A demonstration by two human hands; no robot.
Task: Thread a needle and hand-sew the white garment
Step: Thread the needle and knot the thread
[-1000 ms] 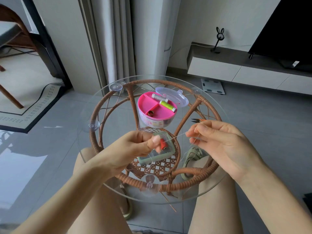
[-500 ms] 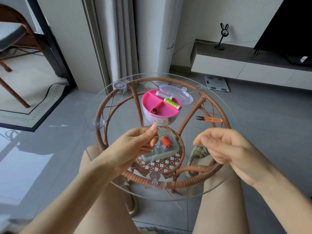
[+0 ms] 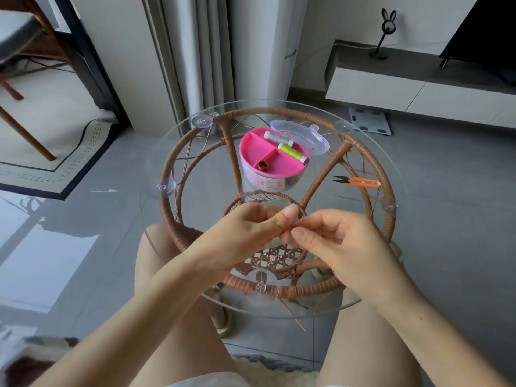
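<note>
My left hand (image 3: 248,233) and my right hand (image 3: 337,241) meet fingertip to fingertip above the near half of the glass table (image 3: 201,177). The left has its thumb pressed against the forefinger and the other fingers curled under, pinching the thread (image 3: 268,257). The right faces it with thumb and forefinger nipped on the same strand, its remaining fingers loosely bent. The two pinches touch. The thread itself is so fine that I only catch it as a pale loop hanging just below my hands, over the woven lower shelf. The needle is too small to make out between my fingertips.

Just beyond my left knuckles the corner of a small pale-green case (image 3: 275,203) peeks out. Farther out from both hands stands the round pink sewing box (image 3: 268,152), its clear lid (image 3: 304,135) hinged open on the far side. A grey-white spool (image 3: 279,138) and a lime-green spool (image 3: 293,152) lie in the far compartment. A small brown thimble (image 3: 262,165) sits in the compartment nearest my hands.

Out past my right hand, and a little to its right, orange thread snips (image 3: 360,181) lie flat on the glass, well apart from the box. The rattan frame (image 3: 167,174) shows through the top all round.

Nearer to me than both hands, a strip of white cloth (image 3: 206,382) lies across my lap at the lower edge. I cannot tell whether it is the garment.
</note>
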